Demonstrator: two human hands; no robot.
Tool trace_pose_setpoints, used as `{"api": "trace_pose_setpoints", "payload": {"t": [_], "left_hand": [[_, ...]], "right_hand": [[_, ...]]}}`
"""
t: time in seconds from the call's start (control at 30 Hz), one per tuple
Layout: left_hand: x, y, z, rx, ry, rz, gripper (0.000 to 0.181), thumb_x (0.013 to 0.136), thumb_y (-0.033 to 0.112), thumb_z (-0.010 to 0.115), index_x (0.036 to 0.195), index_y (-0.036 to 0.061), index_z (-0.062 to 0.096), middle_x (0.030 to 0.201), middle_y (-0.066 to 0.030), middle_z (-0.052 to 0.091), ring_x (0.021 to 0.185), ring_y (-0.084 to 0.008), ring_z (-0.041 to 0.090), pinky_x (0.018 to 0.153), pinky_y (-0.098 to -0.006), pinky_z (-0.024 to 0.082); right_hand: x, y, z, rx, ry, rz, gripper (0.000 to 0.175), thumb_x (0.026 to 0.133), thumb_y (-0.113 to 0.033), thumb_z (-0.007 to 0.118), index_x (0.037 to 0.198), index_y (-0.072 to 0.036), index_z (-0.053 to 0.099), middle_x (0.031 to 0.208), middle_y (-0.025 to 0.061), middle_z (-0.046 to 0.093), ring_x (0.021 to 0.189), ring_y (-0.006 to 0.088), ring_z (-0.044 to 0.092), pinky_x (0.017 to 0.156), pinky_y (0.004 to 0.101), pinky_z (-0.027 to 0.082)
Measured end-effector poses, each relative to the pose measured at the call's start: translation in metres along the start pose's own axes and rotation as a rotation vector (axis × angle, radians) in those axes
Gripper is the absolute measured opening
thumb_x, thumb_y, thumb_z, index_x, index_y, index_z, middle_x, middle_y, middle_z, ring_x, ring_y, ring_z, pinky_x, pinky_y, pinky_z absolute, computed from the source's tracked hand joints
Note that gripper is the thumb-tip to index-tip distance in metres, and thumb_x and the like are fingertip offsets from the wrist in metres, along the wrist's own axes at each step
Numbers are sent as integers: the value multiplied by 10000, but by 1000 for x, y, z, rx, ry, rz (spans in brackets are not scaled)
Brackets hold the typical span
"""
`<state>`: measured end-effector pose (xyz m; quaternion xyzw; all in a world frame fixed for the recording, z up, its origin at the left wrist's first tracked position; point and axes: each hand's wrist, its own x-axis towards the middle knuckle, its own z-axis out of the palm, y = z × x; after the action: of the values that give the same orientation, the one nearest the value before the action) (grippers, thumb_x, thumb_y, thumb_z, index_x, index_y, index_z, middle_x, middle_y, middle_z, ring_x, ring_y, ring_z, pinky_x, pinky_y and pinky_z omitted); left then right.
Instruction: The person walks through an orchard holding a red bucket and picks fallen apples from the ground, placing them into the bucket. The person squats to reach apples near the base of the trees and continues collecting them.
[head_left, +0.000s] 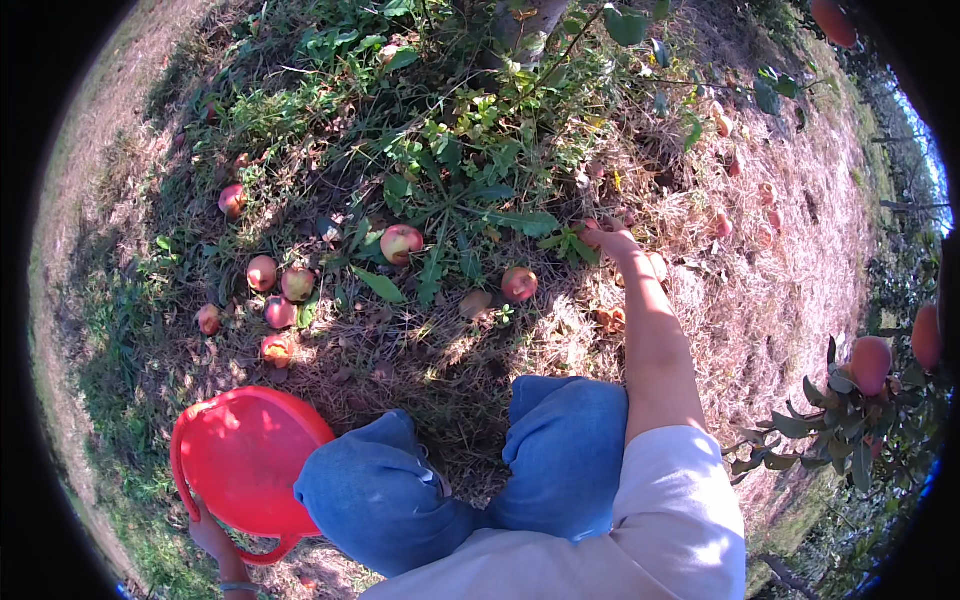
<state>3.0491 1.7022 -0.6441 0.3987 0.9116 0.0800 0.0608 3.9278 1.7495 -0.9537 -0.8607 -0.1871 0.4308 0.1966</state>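
Observation:
My left hand (208, 531) grips the edge of a red plastic basket (251, 465) by its handle, low on the left beside my knee. The basket's smooth red inside faces up, in part sunlit. My right hand (613, 240) reaches down to the ground at a reddish apple (589, 225) among weed leaves. Its fingertips are partly hidden, so whether they have closed on the apple cannot be told. Just behind the wrist lies a pale apple (658, 267), partly covered by my forearm. A red and yellow apple (519, 284) rests on dry grass left of that hand.
Several fallen apples lie to the left, one with broken flesh (277, 350). A large apple (401, 244) sits by a broad-leaved weed (450, 206). A tree trunk (529, 30) rises at the top. Apples hang on a branch (870, 366) at the right.

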Motion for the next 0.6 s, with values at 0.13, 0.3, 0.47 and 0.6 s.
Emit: {"api": "trace_pose_setpoints", "payload": {"t": [0.13, 0.3, 0.47, 0.6], "left_hand": [[-6, 0, -3, 17, 30, 43, 552, 919, 492, 599, 922, -55, 677, 710, -126, 614, 672, -231, 530, 658, -423, 416], [3, -3, 0, 26, -63, -10, 601, 924, 537, 594, 826, -54, 637, 664, -99, 588, 652, -206, 513, 635, -424, 419], [10, -28, 4, 49, 39, 38, 513, 927, 488, 606, 758, 4, 624, 562, -31, 500, 523, -147, 434, 509, -356, 319], [10, -29, 5, 11, 13, 89, 520, 940, 488, 598, 748, 5, 615, 546, -23, 494, 506, -148, 431, 490, -348, 314]], "right_hand": [[-29, -19, 5, -177, -151, -119, 913, 635, -283, 877, 1408, -22, 467, 1270, 171, 613, 1159, 283, 590, 1000, 370, 471], [-39, -22, 1, -322, -48, -99, 1035, 554, -253, 925, 1420, -29, 404, 1332, 208, 552, 1207, 327, 566, 1049, 397, 463], [-59, -14, 18, -367, 12, -260, 1068, 527, -248, 917, 1426, -76, 366, 1350, 226, 486, 1235, 357, 530, 1048, 434, 475], [-65, 6, 25, -564, 82, -387, 915, 567, -273, 888, 1368, -146, 467, 1273, 198, 499, 1211, 389, 528, 1028, 465, 491]]}}
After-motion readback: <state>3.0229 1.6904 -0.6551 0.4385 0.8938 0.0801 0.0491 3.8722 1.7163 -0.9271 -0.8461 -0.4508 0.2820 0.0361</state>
